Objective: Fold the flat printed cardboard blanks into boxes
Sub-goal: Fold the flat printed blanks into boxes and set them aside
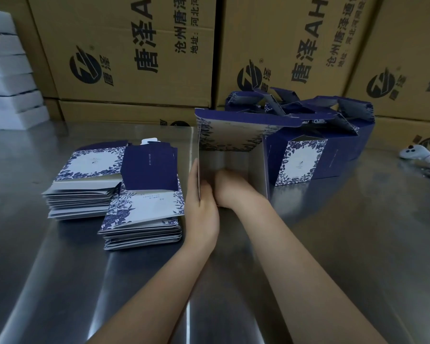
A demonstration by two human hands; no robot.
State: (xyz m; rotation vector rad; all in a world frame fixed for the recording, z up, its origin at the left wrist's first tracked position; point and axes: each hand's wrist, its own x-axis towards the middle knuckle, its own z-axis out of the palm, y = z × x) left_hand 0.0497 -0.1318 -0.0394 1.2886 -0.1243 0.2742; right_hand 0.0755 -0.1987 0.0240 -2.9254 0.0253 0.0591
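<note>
A blue-and-white floral box (230, 137) stands opened up on the steel table, its open mouth toward me and grey inside showing. My left hand (202, 204) holds its left wall, thumb inside and fingers flat along the outside. My right hand (230, 187) reaches into the box, fingers hidden against the bottom. Two stacks of flat printed blanks (85, 180) (144, 214) lie to the left. Several folded boxes (305, 155) with raised flaps stand to the right and behind.
Big brown shipping cartons (134, 58) wall off the back of the steel table (358, 232). White foam slabs (8, 78) are piled at the far left. A white controller (417, 155) lies at the right edge.
</note>
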